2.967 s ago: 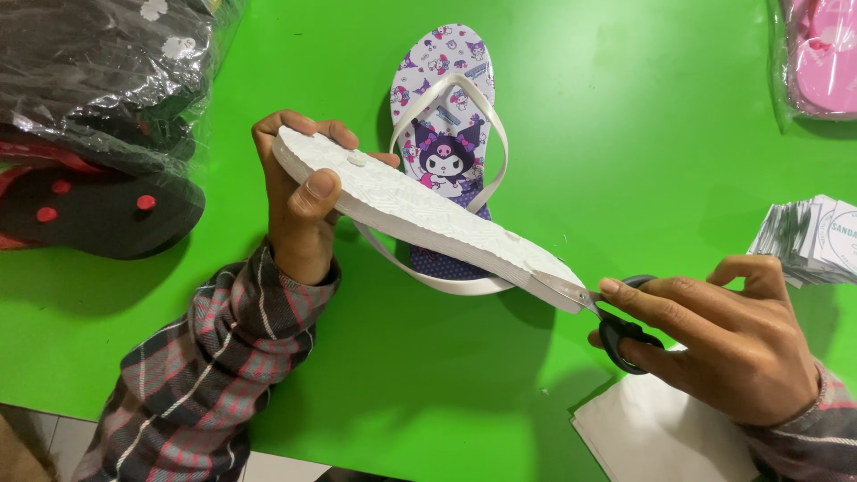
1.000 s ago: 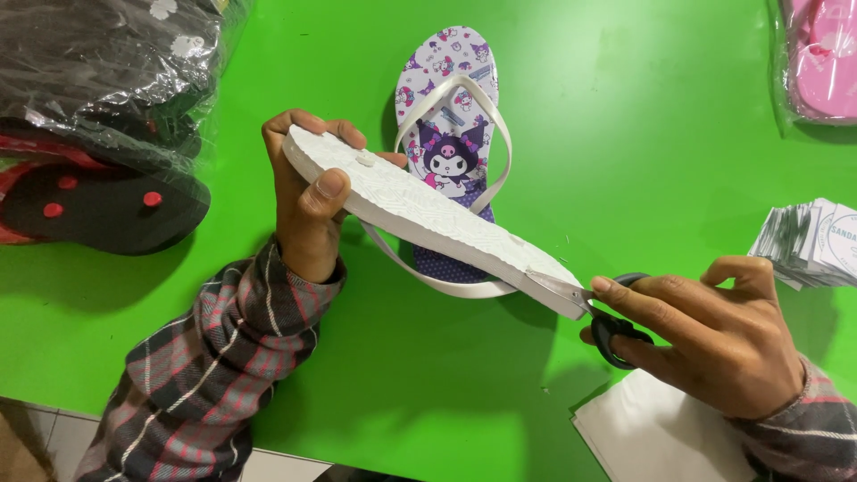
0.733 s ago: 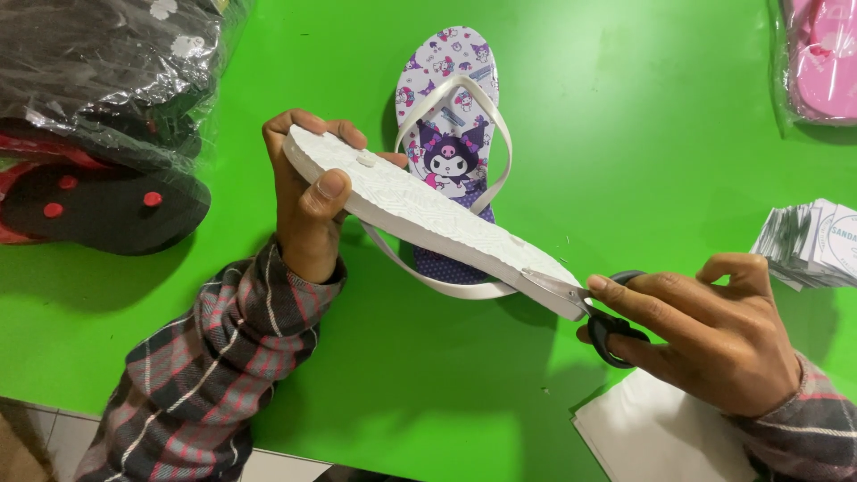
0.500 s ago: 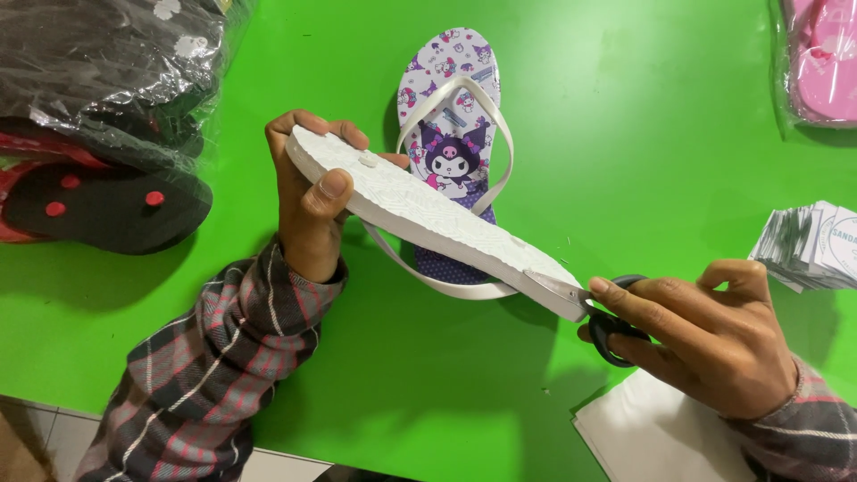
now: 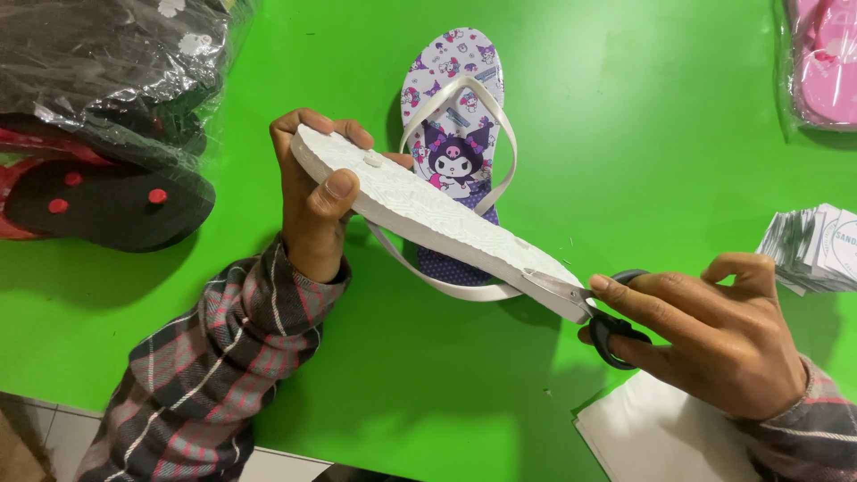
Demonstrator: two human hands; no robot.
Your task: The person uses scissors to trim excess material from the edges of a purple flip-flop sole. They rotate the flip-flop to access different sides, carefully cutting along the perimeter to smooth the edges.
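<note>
The left hand (image 5: 312, 205) holds a white flip-flop (image 5: 428, 219) tilted on edge above the green counter (image 5: 643, 134), its pale sole turned up; the grip is pinched on the toe end, thumb pressing the sole and fingers curled over the far edge. The right hand (image 5: 714, 335) grips black-handled scissors (image 5: 585, 308), fingers closed through the loops, and the blades meet the heel end of the sole. A second flip-flop with a cartoon print (image 5: 455, 143) lies flat on the counter just behind. Black sandals in plastic wrap (image 5: 98, 116) sit far left, pink ones (image 5: 826, 62) far right, a stack of paper tags (image 5: 817, 250) at the right, and a white sheet (image 5: 661, 442) near right.
</note>
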